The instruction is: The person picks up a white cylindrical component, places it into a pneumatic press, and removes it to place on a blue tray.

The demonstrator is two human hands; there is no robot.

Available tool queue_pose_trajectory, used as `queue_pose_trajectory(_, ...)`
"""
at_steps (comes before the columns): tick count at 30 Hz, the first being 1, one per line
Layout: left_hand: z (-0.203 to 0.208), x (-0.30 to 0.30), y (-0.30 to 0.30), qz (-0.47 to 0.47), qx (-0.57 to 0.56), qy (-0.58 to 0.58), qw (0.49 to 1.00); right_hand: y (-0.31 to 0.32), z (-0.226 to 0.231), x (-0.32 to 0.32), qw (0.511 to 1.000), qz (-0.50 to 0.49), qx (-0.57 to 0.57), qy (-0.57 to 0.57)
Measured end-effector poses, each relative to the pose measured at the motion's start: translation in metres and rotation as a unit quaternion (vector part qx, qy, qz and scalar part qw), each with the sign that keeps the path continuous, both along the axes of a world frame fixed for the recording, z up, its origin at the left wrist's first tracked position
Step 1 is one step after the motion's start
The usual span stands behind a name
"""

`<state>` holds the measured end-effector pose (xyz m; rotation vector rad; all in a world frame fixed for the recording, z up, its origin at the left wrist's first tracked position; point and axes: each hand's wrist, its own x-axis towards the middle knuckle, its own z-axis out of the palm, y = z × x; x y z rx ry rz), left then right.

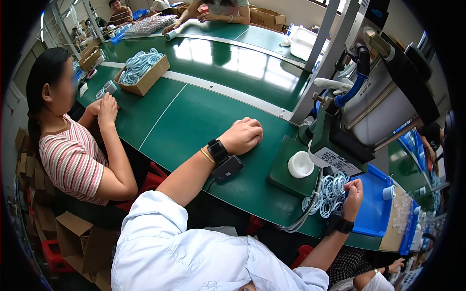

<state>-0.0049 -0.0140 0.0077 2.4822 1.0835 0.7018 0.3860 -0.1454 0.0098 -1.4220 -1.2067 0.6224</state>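
Observation:
My left hand (242, 137) rests knuckles up on the green table, fingers curled into a loose fist; nothing shows in it. A small black box (227, 168) with a cable sits by that wrist at the table's edge. My right hand (353, 199) is closed beside a pile of pale blue ring-shaped pieces (331, 186); whatever its fingers hold, if anything, is hidden. Between my hands, a white round cup-shaped fixture (301, 164) stands on a green block (279, 177) under a bench press with a clear cylinder (374, 104).
Right of my right hand lies a blue tray (371, 213), a small white roll-like part (389, 192) at its edge. A cardboard box (145, 85) of pale blue rings stands at the far left. A co-worker in a striped shirt (73, 155) sits to my left; others sit across.

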Motion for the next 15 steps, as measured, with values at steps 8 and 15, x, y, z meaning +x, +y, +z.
queue_pose_trajectory(8, -0.0006, -0.0009, 0.0005, -0.001, 0.005, -0.004, 1.0, -0.0004, 0.0014, 0.0001, 0.999, 0.011, -0.015, -0.029)
queue_pose_trajectory(15, -0.0003, -0.0008, 0.0009, -0.001, 0.005, -0.001, 1.0, -0.0001, 0.0007, -0.0021, 1.0, 0.0, -0.01, -0.018)
